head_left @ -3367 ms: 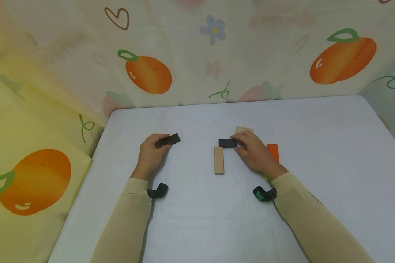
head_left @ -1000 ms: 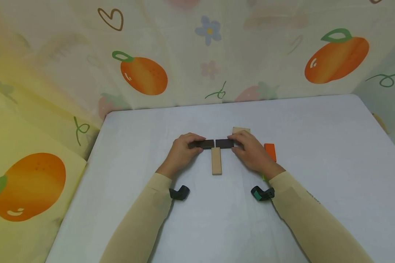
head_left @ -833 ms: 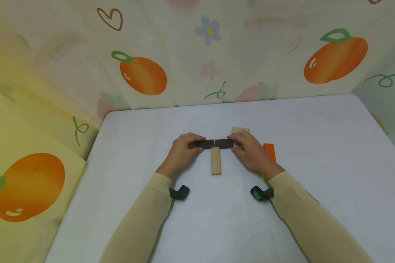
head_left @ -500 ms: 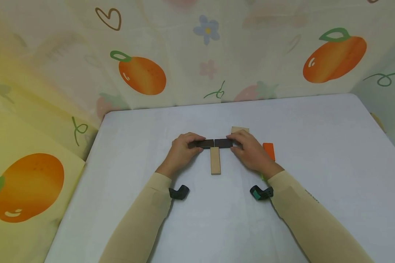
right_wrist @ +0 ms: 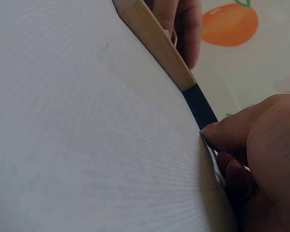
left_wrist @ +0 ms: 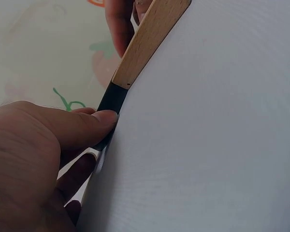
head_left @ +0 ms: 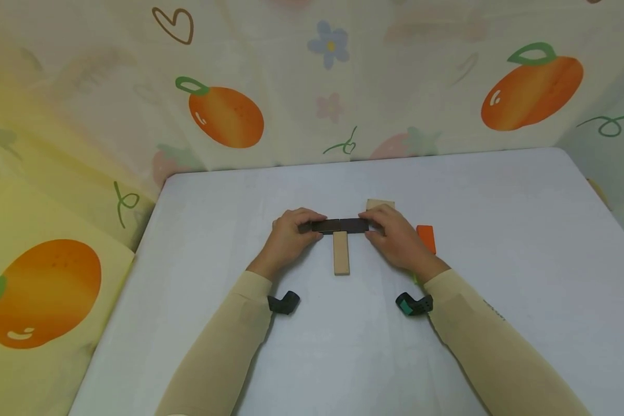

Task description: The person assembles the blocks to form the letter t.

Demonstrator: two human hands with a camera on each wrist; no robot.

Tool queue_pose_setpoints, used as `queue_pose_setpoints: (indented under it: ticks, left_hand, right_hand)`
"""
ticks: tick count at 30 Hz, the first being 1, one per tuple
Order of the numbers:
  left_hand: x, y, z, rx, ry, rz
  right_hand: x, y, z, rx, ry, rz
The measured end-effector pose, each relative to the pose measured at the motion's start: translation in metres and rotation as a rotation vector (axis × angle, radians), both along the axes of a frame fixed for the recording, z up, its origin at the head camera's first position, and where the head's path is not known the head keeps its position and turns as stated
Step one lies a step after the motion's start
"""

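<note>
Two black blocks lie end to end on the white table in the head view. My left hand (head_left: 286,240) pinches the left black block (head_left: 326,226) at its outer end; my right hand (head_left: 397,240) pinches the right black block (head_left: 354,225) at its own outer end. A light wooden block (head_left: 341,254) extends toward me from beneath where they meet, its far end against them. In the left wrist view, the thumb of my left hand (left_wrist: 48,145) presses the side of the black block (left_wrist: 112,99). The right wrist view shows my right hand (right_wrist: 266,150) gripping its black block (right_wrist: 199,106).
Behind my right hand lies another wooden block (head_left: 380,203), partly covered. An orange block (head_left: 426,238) is just right of that hand, and a bit of something green (head_left: 415,279) shows by the right wrist. A patterned cloth (head_left: 291,86) hangs behind the table.
My left hand has brought its black block rightward from the left side of the table, and the small gap between the two black blocks has closed. My right hand keeps its grip.
</note>
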State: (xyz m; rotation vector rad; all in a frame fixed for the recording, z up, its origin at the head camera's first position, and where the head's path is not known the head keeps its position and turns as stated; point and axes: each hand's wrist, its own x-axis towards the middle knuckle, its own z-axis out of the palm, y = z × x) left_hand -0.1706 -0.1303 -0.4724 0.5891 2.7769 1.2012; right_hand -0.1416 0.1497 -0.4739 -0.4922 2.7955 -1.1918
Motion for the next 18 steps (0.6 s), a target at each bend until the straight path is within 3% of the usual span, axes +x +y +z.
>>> queue_pose_setpoints:
  ticks: [12, 18]
  left_hand:
    - [0.001, 0.001, 0.004, 0.009, 0.010, -0.016]
    - [0.013, 0.003, 0.010, -0.002, 0.066, -0.051]
  right_hand:
    - [0.000, 0.001, -0.002, -0.012, 0.009, -0.007]
    - [-0.001, 0.000, -0.003, -0.012, 0.001, -0.012]
